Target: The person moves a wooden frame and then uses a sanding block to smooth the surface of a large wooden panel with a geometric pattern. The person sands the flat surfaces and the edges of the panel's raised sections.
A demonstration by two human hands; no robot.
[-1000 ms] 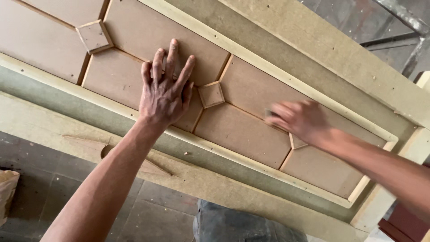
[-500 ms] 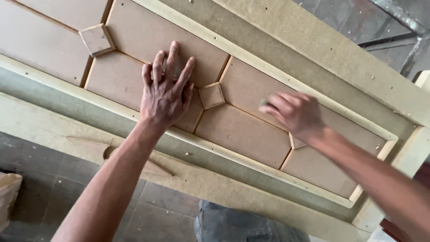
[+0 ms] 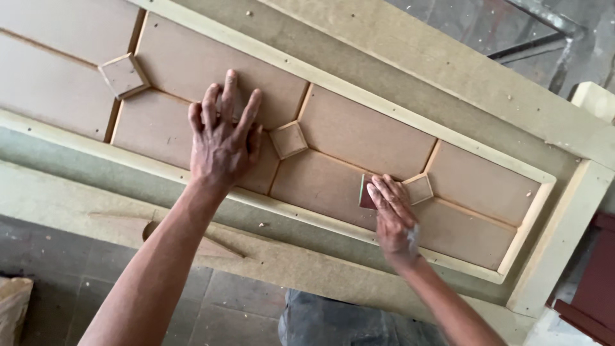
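A long wooden door panel (image 3: 359, 134) of brown fibreboard lies slanted across the view, framed in pale wood, with inset sections and small diamond-shaped raised blocks (image 3: 289, 139). My left hand (image 3: 223, 144) lies flat on the panel, fingers spread, beside the middle diamond block. My right hand (image 3: 391, 211) presses a small dark red piece of sandpaper (image 3: 366, 195) against a panel section, just left of another diamond block (image 3: 419, 188). Pale dust coats the back of that hand.
The pale outer frame (image 3: 564, 230) ends at the right. A grey tiled floor (image 3: 57, 282) lies below the panel. A dark red object (image 3: 592, 288) stands at the right edge, and metal bars (image 3: 525, 45) show at top right.
My right hand has slid down and leftward across the panel with the sandpaper. My left hand has stayed flat in the same spot.
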